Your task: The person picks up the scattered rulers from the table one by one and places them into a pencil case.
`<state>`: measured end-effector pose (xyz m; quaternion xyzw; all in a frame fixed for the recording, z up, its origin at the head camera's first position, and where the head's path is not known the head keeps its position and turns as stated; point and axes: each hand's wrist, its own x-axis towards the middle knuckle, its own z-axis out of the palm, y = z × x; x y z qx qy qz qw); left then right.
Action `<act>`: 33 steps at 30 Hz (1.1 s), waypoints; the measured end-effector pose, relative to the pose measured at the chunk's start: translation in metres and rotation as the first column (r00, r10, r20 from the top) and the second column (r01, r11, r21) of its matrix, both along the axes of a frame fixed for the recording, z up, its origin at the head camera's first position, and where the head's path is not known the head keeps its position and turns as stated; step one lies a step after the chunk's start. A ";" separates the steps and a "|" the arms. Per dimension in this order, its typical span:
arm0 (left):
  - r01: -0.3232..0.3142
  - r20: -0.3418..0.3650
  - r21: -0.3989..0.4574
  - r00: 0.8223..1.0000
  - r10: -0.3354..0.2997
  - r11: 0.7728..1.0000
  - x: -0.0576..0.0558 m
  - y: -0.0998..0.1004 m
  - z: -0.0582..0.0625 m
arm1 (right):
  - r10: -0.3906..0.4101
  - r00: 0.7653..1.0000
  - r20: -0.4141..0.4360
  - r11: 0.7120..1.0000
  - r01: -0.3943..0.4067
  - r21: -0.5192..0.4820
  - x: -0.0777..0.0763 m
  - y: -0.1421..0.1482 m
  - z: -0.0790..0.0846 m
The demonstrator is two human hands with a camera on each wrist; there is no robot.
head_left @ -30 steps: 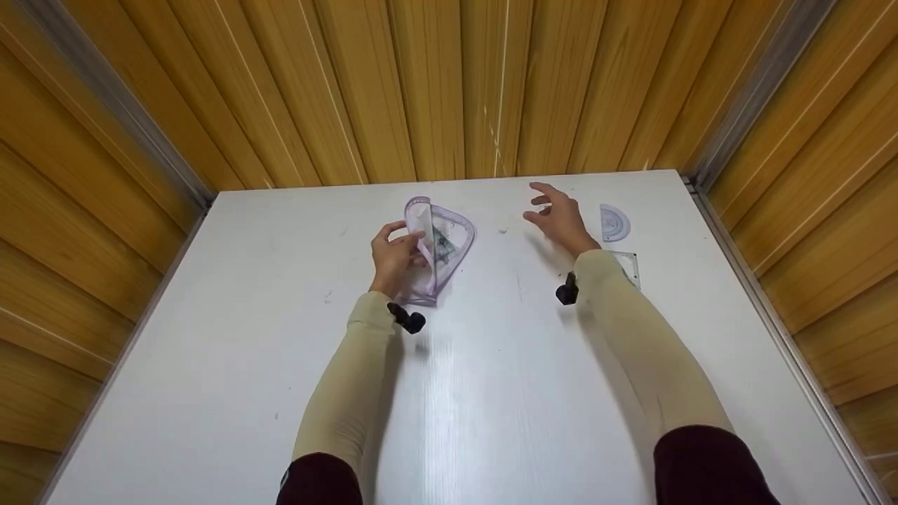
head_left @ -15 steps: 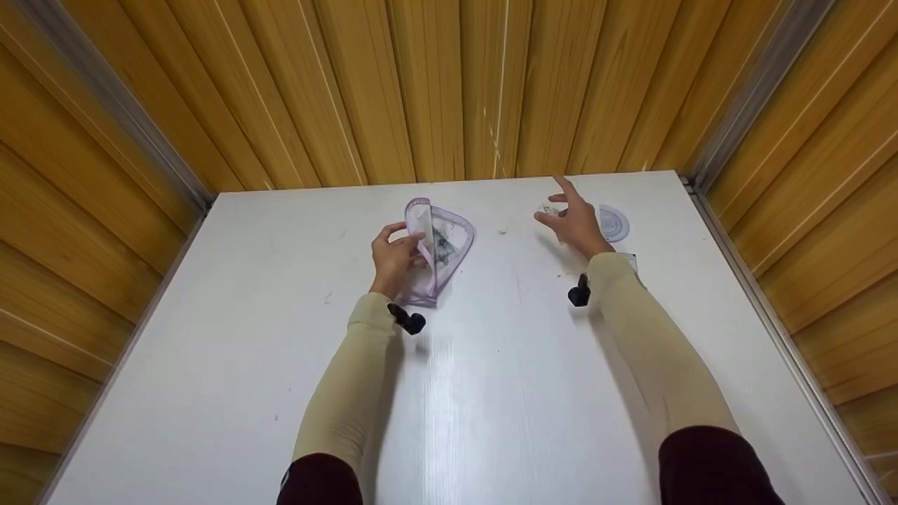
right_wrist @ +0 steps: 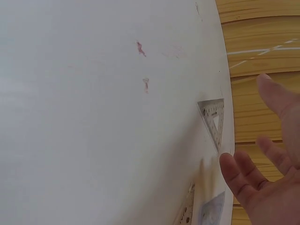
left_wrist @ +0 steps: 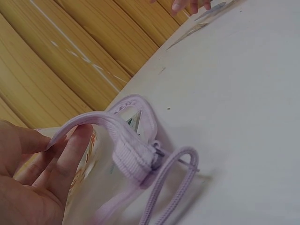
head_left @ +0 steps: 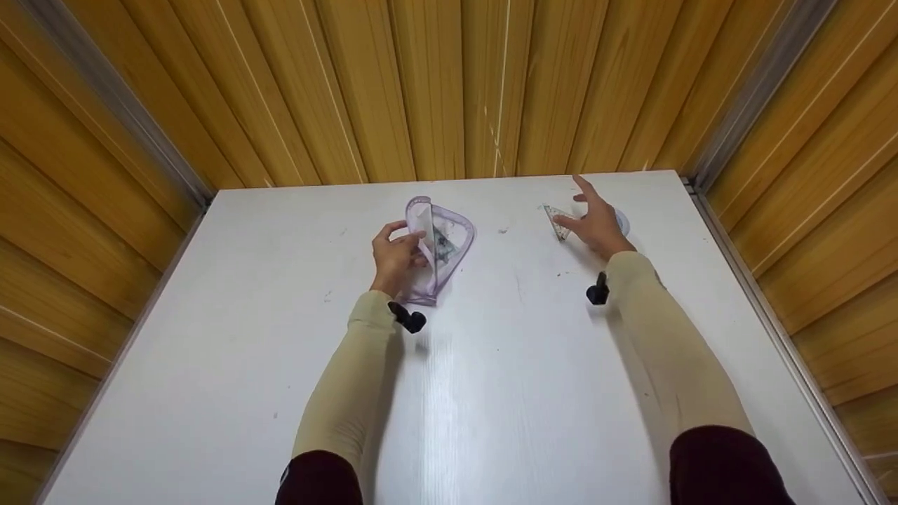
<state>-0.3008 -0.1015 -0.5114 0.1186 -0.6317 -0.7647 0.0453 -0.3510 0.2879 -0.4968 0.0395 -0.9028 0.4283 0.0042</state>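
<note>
Near the table's (head_left: 491,393) far edge, the left hand (head_left: 394,256) pinches the pouch (head_left: 424,221) — the right hand (head_left: 596,221), fingers spread, is by a triangle (head_left: 561,231) and protractor (head_left: 623,221), toward the far right corner.

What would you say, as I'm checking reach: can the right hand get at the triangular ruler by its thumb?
Probably yes: the right hand looks open and holds nothing, and the triangular ruler lies close by on the table, with nothing visible blocking the way.
</note>
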 end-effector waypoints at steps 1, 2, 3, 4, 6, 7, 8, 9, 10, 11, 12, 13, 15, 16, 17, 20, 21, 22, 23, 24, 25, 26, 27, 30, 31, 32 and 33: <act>0.000 -0.001 0.004 1.000 0.000 1.000 0.000 0.000 0.000 | -0.001 1.000 0.006 1.000 0.001 0.001 0.000 0.001 0.000; 0.000 -0.002 0.008 1.000 0.000 1.000 -0.001 0.000 0.000 | -0.004 1.000 0.014 1.000 0.004 0.005 -0.001 0.002 0.000; 0.001 -0.003 0.009 1.000 -0.001 1.000 -0.001 0.000 0.001 | -0.007 1.000 0.020 1.000 0.007 0.010 -0.001 0.003 0.000; 0.000 -0.004 0.008 1.000 0.000 1.000 -0.001 0.000 0.001 | -0.012 1.000 0.027 1.000 0.011 0.015 -0.001 0.004 0.000; -0.002 -0.004 -0.001 1.000 0.002 1.000 -0.001 0.000 0.002 | -0.022 0.999 0.040 0.999 0.021 0.028 -0.001 0.005 0.000; -0.004 -0.003 -0.007 1.000 0.004 1.000 -0.001 0.000 0.002 | -0.025 0.999 0.044 0.999 0.024 0.032 -0.001 0.006 0.000; -0.004 -0.003 -0.013 1.000 0.004 1.000 -0.002 0.000 0.003 | -0.030 0.998 0.049 0.999 0.029 0.036 -0.001 0.007 0.000; -0.005 -0.003 -0.017 1.000 0.005 1.000 -0.002 0.000 0.003 | -0.035 0.998 0.053 0.999 0.033 0.038 -0.002 0.007 0.000; -0.004 -0.004 -0.017 1.000 0.004 1.000 -0.002 0.000 0.004 | -0.039 0.998 0.058 0.999 0.037 0.038 -0.002 0.007 0.000; -0.004 -0.003 -0.018 1.000 0.004 1.000 -0.002 0.000 0.004 | -0.042 0.997 0.061 0.999 0.039 0.038 -0.002 0.008 0.000; -0.006 -0.004 -0.018 1.000 0.006 1.000 -0.002 0.000 0.005 | -0.041 0.997 0.064 0.999 0.039 0.032 -0.002 0.007 0.000; -0.006 -0.005 -0.015 1.000 0.006 1.000 -0.002 0.000 0.005 | -0.042 0.997 0.070 0.999 0.040 0.026 -0.003 0.007 0.000; -0.006 -0.009 -0.009 1.000 0.006 1.000 -0.002 0.000 0.005 | -0.039 0.996 0.076 0.999 0.038 0.010 -0.003 0.007 -0.001; -0.006 -0.011 -0.008 1.000 0.006 1.000 -0.002 0.000 0.005 | -0.036 0.996 0.080 0.999 0.036 0.000 -0.003 0.006 -0.001; -0.007 -0.012 -0.008 1.000 0.007 1.000 -0.002 0.000 0.005 | -0.032 0.996 0.084 0.999 0.032 -0.008 -0.003 0.006 -0.002; -0.008 -0.011 -0.009 1.000 0.008 1.000 -0.002 0.000 0.003 | -0.029 0.994 0.108 0.999 0.032 -0.026 -0.004 0.004 -0.004; -0.009 -0.009 -0.008 1.000 0.009 1.000 -0.002 0.000 0.003 | -0.028 0.993 0.116 0.999 0.031 -0.027 -0.004 0.004 -0.004; -0.009 -0.008 -0.008 1.000 0.009 1.000 -0.001 0.000 0.002 | -0.028 0.992 0.122 0.999 0.031 -0.028 -0.004 0.004 -0.005; -0.008 -0.005 -0.010 1.000 0.008 1.000 -0.001 0.000 0.002 | -0.028 0.991 0.129 0.999 0.032 -0.027 -0.004 0.003 -0.006; -0.008 -0.002 -0.015 1.000 0.008 1.000 -0.001 0.000 0.002 | -0.030 0.990 0.134 0.999 0.033 -0.022 -0.004 0.003 -0.007; -0.009 -0.001 -0.018 1.000 0.009 1.000 -0.001 0.000 0.002 | -0.031 0.990 0.139 0.999 0.033 -0.013 -0.004 0.003 -0.007; -0.010 -0.003 -0.018 1.000 0.010 1.000 0.000 0.000 0.002 | -0.028 0.989 0.142 1.000 0.030 -0.009 -0.005 0.003 -0.008; -0.011 -0.005 -0.017 1.000 0.011 1.000 0.000 0.000 0.002 | -0.023 0.989 0.144 1.000 0.025 -0.007 -0.005 0.003 -0.008; -0.015 -0.010 -0.019 1.000 0.015 1.000 0.000 0.000 0.001 | -0.010 0.989 0.146 1.000 0.008 0.011 -0.006 0.003 -0.009; -0.016 -0.009 -0.020 1.000 0.016 1.000 0.000 0.000 0.001 | -0.003 0.989 0.149 1.000 0.002 0.010 -0.006 0.003 -0.009; -0.016 -0.006 -0.023 1.000 0.015 1.000 0.000 0.000 0.001 | 0.002 0.989 0.147 1.000 -0.004 0.012 -0.005 0.003 -0.009; -0.015 -0.002 -0.026 1.000 0.015 1.000 0.000 0.000 0.000 | 0.008 0.989 0.146 1.000 -0.010 0.013 -0.005 0.003 -0.009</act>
